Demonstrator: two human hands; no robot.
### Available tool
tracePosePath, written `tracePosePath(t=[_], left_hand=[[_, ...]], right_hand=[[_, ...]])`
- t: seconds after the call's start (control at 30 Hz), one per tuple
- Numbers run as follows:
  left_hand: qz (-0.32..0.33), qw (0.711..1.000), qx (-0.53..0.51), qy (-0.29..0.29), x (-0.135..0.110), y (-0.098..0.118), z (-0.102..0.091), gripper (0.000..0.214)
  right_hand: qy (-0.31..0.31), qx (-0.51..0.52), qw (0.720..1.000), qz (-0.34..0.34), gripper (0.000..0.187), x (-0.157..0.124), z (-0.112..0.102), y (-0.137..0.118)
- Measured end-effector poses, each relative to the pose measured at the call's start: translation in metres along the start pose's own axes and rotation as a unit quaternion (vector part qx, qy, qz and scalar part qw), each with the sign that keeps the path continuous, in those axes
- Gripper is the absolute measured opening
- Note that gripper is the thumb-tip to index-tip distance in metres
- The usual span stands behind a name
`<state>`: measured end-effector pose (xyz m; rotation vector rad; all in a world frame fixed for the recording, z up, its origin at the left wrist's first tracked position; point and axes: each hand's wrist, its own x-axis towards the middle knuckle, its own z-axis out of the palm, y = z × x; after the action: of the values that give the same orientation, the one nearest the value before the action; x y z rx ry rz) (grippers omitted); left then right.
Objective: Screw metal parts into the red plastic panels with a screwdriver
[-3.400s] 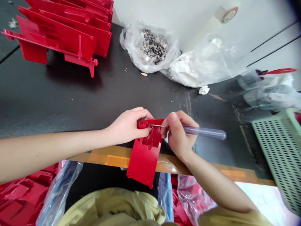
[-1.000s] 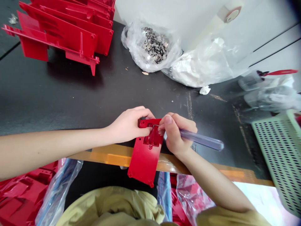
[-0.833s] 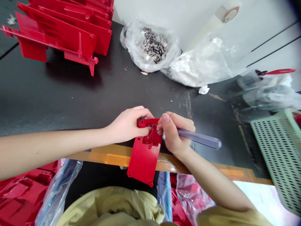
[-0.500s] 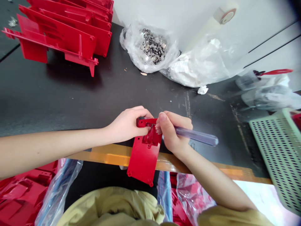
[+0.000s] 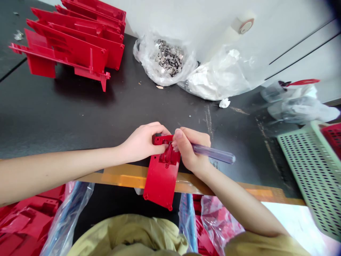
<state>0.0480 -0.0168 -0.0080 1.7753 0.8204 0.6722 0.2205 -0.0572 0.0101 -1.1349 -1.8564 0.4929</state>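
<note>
Gripping the red plastic panel (image 5: 161,181) in my closed left hand (image 5: 141,143) keeps it steady where it lies across the orange-taped bench edge (image 5: 125,180), while my right hand (image 5: 190,149) clenches a clear-handled screwdriver (image 5: 213,154) against it. Compared with earlier, my right hand has closed in, now hiding the metal shaft.

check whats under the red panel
The red panel spans the orange-taped table edge and black tabletop; the stretch directly beneath it is covered, so anything there cannot be seen.
</note>
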Motion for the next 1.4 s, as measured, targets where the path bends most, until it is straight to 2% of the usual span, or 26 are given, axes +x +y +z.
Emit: tracePosePath(t=[0.1,0.3,0.53,0.97,1.4], left_hand=[[-0.006,1.0,0.004,0.009,0.0,0.001,0.001,0.008],[-0.029,0.999,-0.007,0.013,-0.001,0.002,0.002,0.011],[-0.018,1.0,-0.01,0.009,0.0,0.0,0.001,0.01],[-0.022,1.0,-0.008,0.014,0.001,-0.001,0.001,0.01],[-0.008,1.0,-0.012,0.022,0.0,-0.003,0.002,0.007]], right_hand=[[0.006,0.022,1.0,0.014,0.045,-0.001,0.001,0.004],[0.063,0.122,0.989,0.062,0.044,-0.004,0.003,0.013],[0.01,0.04,0.998,0.04,0.048,-0.003,0.001,0.01],[-0.011,0.007,1.0,-0.011,0.04,0.001,-0.001,0.001],[-0.02,0.002,1.0,0.003,0.042,0.004,0.0,-0.001]])
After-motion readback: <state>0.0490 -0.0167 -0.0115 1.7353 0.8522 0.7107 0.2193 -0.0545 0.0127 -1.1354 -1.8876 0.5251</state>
